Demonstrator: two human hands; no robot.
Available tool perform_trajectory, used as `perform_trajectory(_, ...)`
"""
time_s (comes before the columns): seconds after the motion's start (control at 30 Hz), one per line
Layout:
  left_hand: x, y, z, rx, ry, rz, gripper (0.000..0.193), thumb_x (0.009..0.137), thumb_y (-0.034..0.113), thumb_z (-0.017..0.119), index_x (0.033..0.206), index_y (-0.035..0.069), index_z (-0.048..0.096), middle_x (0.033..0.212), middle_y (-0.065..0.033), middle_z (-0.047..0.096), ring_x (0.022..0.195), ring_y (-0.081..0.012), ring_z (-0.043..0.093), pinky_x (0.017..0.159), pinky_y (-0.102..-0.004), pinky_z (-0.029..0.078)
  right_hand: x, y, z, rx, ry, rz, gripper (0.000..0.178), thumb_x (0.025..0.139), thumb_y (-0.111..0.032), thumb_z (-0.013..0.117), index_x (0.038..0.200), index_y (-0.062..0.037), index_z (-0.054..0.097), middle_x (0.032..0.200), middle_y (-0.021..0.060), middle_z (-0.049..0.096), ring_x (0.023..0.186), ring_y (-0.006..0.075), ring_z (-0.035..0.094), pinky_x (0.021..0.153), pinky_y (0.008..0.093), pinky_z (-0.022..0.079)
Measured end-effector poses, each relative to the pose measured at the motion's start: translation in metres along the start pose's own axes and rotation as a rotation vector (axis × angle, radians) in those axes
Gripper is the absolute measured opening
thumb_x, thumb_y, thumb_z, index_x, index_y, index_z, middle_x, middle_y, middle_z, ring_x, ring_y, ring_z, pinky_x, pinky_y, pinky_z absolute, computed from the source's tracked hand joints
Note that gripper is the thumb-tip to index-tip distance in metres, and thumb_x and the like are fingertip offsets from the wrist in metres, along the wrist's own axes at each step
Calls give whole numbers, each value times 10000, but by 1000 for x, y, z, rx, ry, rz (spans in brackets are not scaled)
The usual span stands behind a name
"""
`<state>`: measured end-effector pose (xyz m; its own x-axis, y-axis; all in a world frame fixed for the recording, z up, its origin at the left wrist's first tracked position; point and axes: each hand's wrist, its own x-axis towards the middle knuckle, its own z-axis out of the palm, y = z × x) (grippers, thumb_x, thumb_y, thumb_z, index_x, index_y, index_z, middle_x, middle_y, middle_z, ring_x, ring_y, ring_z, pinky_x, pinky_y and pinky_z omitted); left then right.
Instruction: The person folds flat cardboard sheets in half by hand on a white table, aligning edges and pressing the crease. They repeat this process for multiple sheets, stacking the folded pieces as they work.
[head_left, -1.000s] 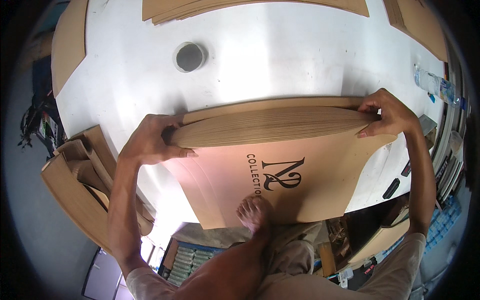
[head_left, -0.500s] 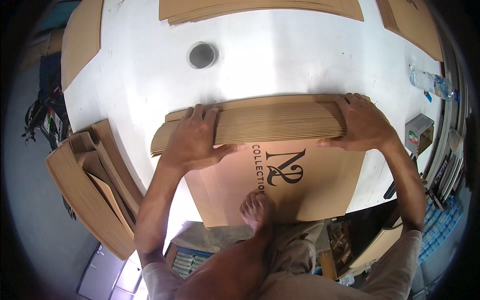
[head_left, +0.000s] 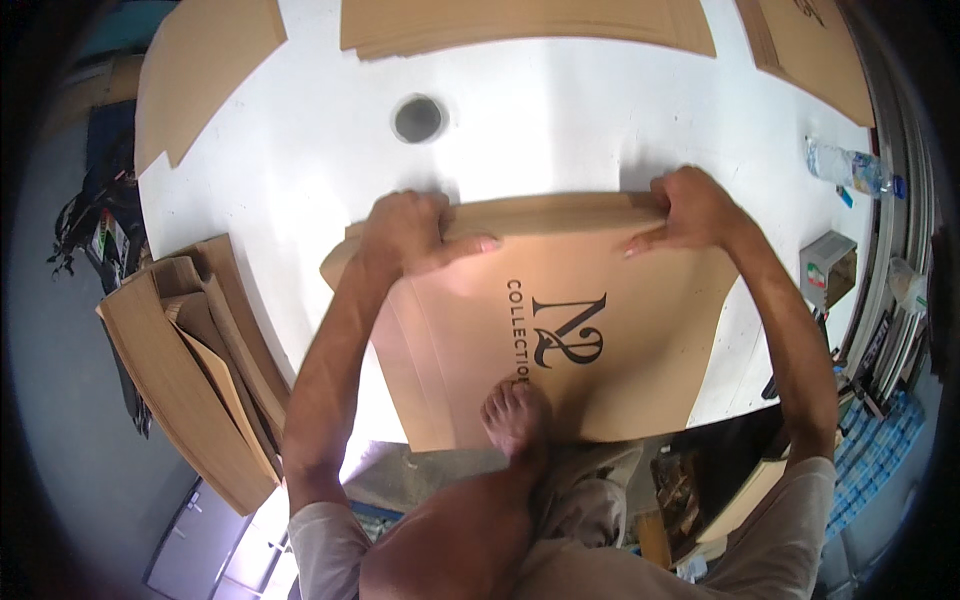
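A stack of brown cardboard sheets (head_left: 640,330) lies on the white table in front of me, dark printing on its top sheet. My left hand (head_left: 405,232) grips the far left part of the stack, fingers over the far edge and thumb lying on top. Toward the far right, my right hand (head_left: 697,212) holds the same edge, its thumb pointing inward. Between the hands the far edge shows as a narrow band of layers. My bare foot (head_left: 515,412) rests on the near part of the top sheet.
More cardboard stacks lie at the table's far edge (head_left: 530,25), far right (head_left: 810,60) and far left (head_left: 205,75). Bent cardboard (head_left: 185,370) stands at the left. A round hole (head_left: 417,119) is in the tabletop (head_left: 560,120). A plastic bottle (head_left: 848,167) and a grey box (head_left: 828,268) sit right.
The far part of the stack, folded up toward me with its layered edges showing, has been laid back flatter. Both hands moved away from me with it; the foot stays on the sheet.
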<state>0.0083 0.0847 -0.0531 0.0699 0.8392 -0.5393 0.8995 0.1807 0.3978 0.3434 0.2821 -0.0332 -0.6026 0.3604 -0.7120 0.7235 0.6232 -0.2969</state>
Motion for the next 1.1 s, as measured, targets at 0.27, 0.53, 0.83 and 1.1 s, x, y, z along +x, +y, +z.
perform_trajectory(0.27, -14, 63, 19, -42, 283, 165, 1004, 884, 853, 626, 1032, -136, 724, 1000, -333, 721, 967, -501, 709, 900, -540, 574, -35, -67, 37, 109, 353, -68, 939, 761, -714, 867, 1214, 89, 689, 1171, 295, 701, 1076, 471, 697, 993, 523, 547)
perform_trajectory(0.53, 22, 51, 18, 72, 130, 138, 913, 944, 839, 545, 867, -46, 753, 757, -258, 703, 752, -451, 727, 699, -531, 596, 7, -69, 21, 18, 290, -66, 985, 809, -877, 706, 791, 108, 724, 701, 272, 685, 750, 463, 737, 744, 536, 591)
perform_trajectory(0.83, 18, 65, 15, -4, 214, 162, 764, 1045, 639, 515, 854, -58, 762, 836, -276, 740, 852, -404, 749, 831, -500, 587, 10, -63, 26, -36, 340, -150, 777, 964, -721, 623, 860, 40, 741, 827, 258, 716, 835, 441, 710, 824, 521, 562)
perform_trajectory(1.1, 29, 99, 34, -98, 310, 16, 437, 1014, 308, 526, 888, -39, 760, 976, -313, 748, 948, -439, 739, 902, -527, 592, 15, -99, 42, 129, 438, -68, 717, 1155, -492, 370, 828, -3, 780, 821, 242, 747, 850, 431, 726, 870, 513, 577)
